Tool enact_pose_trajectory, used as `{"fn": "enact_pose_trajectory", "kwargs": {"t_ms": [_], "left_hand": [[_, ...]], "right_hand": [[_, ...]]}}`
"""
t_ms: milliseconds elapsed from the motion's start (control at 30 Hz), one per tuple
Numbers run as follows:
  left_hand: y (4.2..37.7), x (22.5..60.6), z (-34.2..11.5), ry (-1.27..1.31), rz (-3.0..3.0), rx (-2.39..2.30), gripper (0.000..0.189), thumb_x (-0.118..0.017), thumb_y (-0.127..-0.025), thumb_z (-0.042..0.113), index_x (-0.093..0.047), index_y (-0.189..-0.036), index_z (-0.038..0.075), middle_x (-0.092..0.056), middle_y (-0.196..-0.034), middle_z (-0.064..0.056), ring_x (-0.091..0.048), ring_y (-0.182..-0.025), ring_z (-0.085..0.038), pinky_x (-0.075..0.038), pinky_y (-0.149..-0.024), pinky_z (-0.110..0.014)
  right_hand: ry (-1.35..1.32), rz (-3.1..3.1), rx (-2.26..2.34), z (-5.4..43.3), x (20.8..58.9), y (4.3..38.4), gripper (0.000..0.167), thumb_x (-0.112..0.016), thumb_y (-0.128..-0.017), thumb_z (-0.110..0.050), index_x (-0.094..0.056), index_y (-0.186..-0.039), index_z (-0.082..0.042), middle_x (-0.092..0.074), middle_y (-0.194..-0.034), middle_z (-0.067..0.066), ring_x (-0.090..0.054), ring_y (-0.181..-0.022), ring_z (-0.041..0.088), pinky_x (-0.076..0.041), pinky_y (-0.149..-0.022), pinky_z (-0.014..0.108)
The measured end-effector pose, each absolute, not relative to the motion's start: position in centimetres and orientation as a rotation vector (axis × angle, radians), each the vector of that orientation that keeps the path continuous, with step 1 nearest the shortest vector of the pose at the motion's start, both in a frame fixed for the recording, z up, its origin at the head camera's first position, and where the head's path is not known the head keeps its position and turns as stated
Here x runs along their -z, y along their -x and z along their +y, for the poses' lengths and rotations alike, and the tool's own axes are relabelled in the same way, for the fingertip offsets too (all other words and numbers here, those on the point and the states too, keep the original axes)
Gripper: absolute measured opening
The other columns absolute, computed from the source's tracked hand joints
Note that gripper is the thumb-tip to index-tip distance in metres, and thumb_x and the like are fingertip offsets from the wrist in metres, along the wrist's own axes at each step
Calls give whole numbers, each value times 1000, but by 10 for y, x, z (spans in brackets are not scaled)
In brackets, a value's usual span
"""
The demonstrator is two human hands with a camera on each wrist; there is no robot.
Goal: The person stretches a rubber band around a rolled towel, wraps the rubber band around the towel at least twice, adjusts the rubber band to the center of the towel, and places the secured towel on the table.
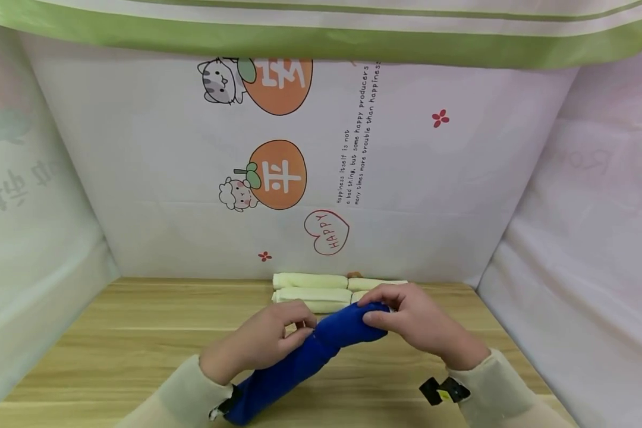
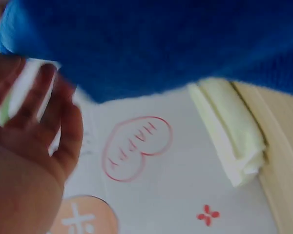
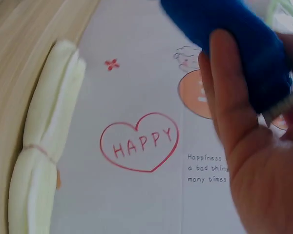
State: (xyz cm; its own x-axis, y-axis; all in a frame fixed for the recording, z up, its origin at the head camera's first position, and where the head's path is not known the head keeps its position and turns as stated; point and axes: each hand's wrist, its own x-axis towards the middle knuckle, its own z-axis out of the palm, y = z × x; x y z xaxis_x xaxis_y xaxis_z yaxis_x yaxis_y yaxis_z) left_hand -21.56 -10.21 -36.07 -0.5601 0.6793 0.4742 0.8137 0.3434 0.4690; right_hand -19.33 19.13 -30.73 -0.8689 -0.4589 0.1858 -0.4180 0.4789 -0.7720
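A rolled blue towel (image 1: 294, 371) is held up at a slant above the wooden table, its upper end to the right. Near its middle the roll narrows, and there my left hand (image 1: 270, 336) pinches it between thumb and fingers. My right hand (image 1: 414, 318) grips the upper right end, thumb on the near side and fingers over the top. The right wrist view shows the blue towel (image 3: 239, 48) between thumb and fingers. In the left wrist view the blue towel (image 2: 161, 44) fills the top, and the left fingertips are partly hidden behind it.
Pale yellow rolled towels (image 1: 310, 296) lie at the table's back edge, partly behind my right hand. A thin band (image 3: 39, 148) ties one at its middle. White printed sheets (image 1: 406, 178) wall the back and both sides. A green-edged cloth (image 1: 321, 41) hangs across the top.
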Motion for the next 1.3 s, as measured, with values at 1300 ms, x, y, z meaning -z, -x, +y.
{"fn": "enact_pose_trajectory", "kwargs": {"t_ms": [1300], "left_hand": [[188,369,-60,1200,-2140,608,14,-80,-84,8,-69,-91,12,-64,-95,-2,-60,-82,-15,-53,-75,-28]], "right_hand": [[278,1964,2172,181,316,191,11,-69,-94,-7,-71,-102,-2,-59,-115,18,-68,-88,26,-57,-75,39]]}}
